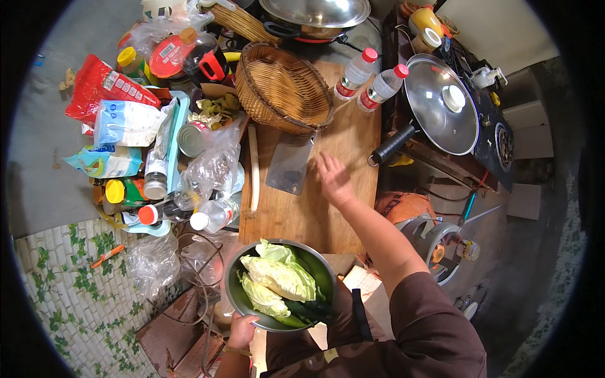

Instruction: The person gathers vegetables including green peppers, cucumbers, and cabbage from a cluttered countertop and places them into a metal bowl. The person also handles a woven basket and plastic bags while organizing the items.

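My left hand (242,329) grips the rim of a metal bowl (230,283) at the bottom centre; cabbage pieces (279,279) and dark green vegetables (307,311) lie in it. Over the wooden cutting board (307,217) my right hand (334,177) reaches out with fingers apart and nothing in it. Just left of its fingertips lies a cleaver (289,163) with a broad metal blade; its handle is hidden under the tilted rim of a wicker basket (286,90). A long white stalk-like item (254,167) rests along the board's left edge.
Two water bottles (352,74) with red caps stand at the board's top right. A glass-lidded pan (442,104) sits on the right, its black handle (392,145) pointing at the board. Bottles, bags and a can (193,139) crowd the left. A lidded metal pan (314,19) is at the top.
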